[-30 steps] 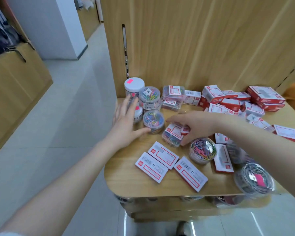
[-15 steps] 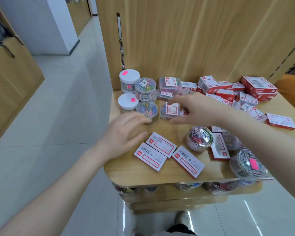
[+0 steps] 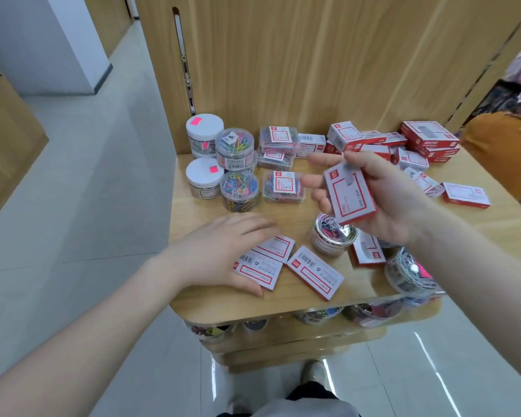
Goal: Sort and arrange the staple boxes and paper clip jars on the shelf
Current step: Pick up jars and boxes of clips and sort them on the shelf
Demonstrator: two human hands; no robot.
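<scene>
My right hand [image 3: 385, 203] holds a red and white staple box [image 3: 350, 196] above the wooden shelf [image 3: 211, 305]. My left hand [image 3: 220, 254] lies flat on two staple boxes [image 3: 263, 261] near the front edge, thumb at their near corner. A third flat staple box [image 3: 315, 272] lies just right of them. Paper clip jars [image 3: 238, 191] and clear clip boxes [image 3: 283, 188] are grouped at the back left. A chrome-lidded jar [image 3: 333, 239] stands under my right hand. More staple boxes [image 3: 427, 139] pile at the back right.
A wooden panel [image 3: 313, 55] rises behind the shelf. Another clip jar [image 3: 409, 272] sits at the front right edge, and a lower shelf [image 3: 298, 335] holds more jars. A person in an orange top [image 3: 500, 149] is at the far right. Tiled floor lies to the left.
My right hand let go of the clear clip box, now set beside the jars, and has lifted a staple box. My left hand moved back onto the two flat staple boxes.
</scene>
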